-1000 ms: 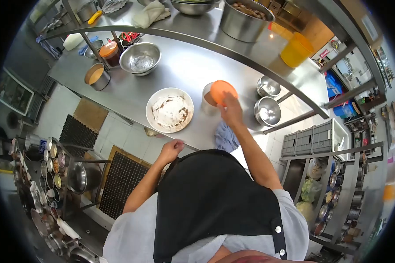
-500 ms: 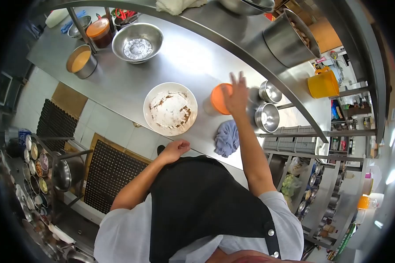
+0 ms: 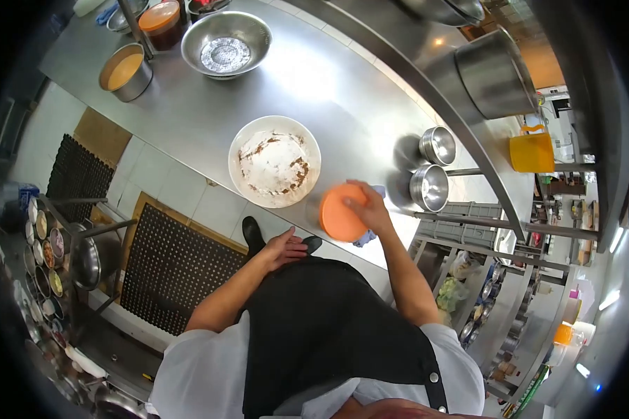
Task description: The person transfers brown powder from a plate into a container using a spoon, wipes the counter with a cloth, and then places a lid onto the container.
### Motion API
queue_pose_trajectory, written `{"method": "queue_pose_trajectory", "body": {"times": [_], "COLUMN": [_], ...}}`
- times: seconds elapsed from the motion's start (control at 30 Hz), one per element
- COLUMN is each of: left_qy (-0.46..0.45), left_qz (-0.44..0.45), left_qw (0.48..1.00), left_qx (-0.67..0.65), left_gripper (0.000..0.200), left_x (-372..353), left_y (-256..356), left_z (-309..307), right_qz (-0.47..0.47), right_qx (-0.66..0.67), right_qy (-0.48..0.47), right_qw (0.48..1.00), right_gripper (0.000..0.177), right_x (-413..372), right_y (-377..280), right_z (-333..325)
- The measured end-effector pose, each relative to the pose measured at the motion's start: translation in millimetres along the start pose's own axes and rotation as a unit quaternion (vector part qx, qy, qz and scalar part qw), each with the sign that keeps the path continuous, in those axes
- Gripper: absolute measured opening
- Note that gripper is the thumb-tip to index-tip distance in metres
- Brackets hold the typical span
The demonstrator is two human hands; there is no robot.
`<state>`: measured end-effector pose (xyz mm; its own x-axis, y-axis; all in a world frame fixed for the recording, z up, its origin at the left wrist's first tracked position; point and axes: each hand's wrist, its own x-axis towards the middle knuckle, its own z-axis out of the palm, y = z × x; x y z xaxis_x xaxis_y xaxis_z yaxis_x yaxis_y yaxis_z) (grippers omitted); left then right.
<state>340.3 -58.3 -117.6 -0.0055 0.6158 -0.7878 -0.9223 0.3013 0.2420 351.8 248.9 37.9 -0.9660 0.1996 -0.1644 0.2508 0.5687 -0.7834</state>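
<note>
My right hand (image 3: 372, 209) grips a tub with an orange lid (image 3: 340, 214), fingers and thumb around the lid's right side. A crumpled blue cloth (image 3: 365, 239) lies mostly hidden behind the tub and hand. Left of the tub, close by, stands a white bowl (image 3: 314, 148) with white powder and brown smears inside. My left hand (image 3: 284, 250) hangs in front of the black apron, below the bowl, with its fingers stretched out and nothing in it.
On the steel table (image 3: 196, 126) stand a large metal bowl (image 3: 258, 38), a pot of orange liquid (image 3: 138, 85) and stacked small metal bowls (image 3: 430, 188). An overhead shelf rail (image 3: 426, 91) crosses the right side. A perforated black mat (image 3: 178, 269) lies on the floor.
My right hand has taken hold of the orange-lidded tub and drawn it toward my body, over part of the cloth. My left hand's fingers have opened out.
</note>
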Motion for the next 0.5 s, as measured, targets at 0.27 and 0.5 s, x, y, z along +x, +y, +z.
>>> {"method": "queue_pose_trajectory", "body": {"times": [0.27,0.5], "left_qy": [-0.181,-0.23], "left_qz": [0.112,0.131], "left_qw": [0.959,0.964], "left_qx": [-0.186,0.012], "left_gripper": [0.104,0.112], "left_x": [-17,-35], "left_y": [6,21], "left_z": [61,134], "right_qz": [0.051,-0.187], "right_qx": [0.209,0.166], "right_qy": [-0.177,-0.317], "right_qw": [0.96,0.915], "right_gripper": [0.031,0.032], "right_x": [-39,-112], "right_y": [-35,-96], "right_z": [14,-88]}}
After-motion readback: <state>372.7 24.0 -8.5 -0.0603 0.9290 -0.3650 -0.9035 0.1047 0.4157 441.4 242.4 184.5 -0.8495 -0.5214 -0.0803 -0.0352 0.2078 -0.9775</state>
